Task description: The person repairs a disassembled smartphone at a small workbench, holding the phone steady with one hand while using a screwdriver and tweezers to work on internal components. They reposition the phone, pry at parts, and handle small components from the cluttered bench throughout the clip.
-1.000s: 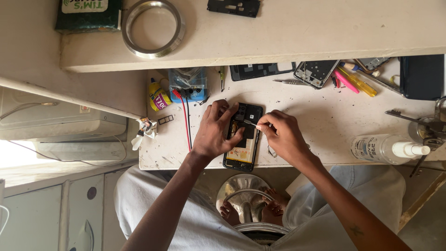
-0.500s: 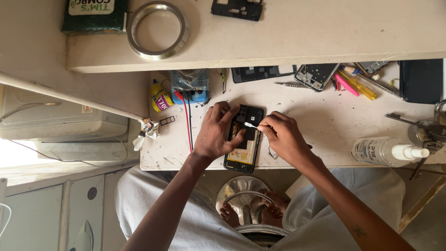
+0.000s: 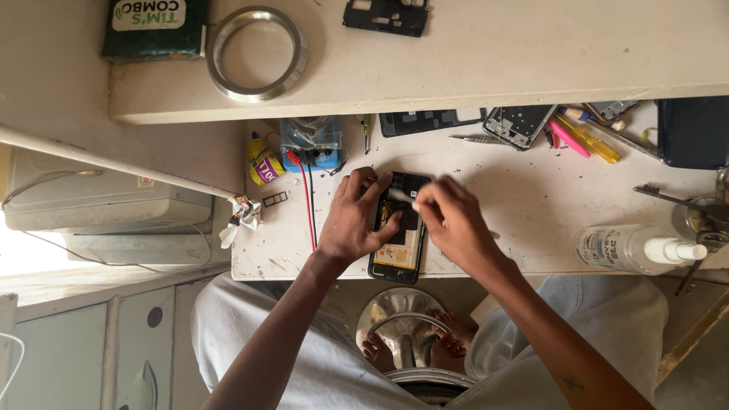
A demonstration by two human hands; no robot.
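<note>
An opened black smartphone (image 3: pixel 399 243) lies on the white worktable (image 3: pixel 531 197) with its insides and a yellowish battery exposed. My left hand (image 3: pixel 353 216) presses down on the phone's left side and holds it steady. My right hand (image 3: pixel 452 220) pinches a small pale tool (image 3: pixel 402 196) whose tip rests on the upper part of the phone. The tool is blurred and I cannot tell its kind.
A blue power unit (image 3: pixel 311 140) with red and black leads and a yellow glue bottle (image 3: pixel 262 161) sit left of the phone. Phone frames (image 3: pixel 520 123), screwdrivers (image 3: pixel 585 138) and a white spray bottle (image 3: pixel 634 249) lie to the right. A metal ring (image 3: pixel 256 53) rests on the shelf above.
My right hand has shifted left, bringing the tool tip across the top of the phone. The left hand stays pressed on the phone.
</note>
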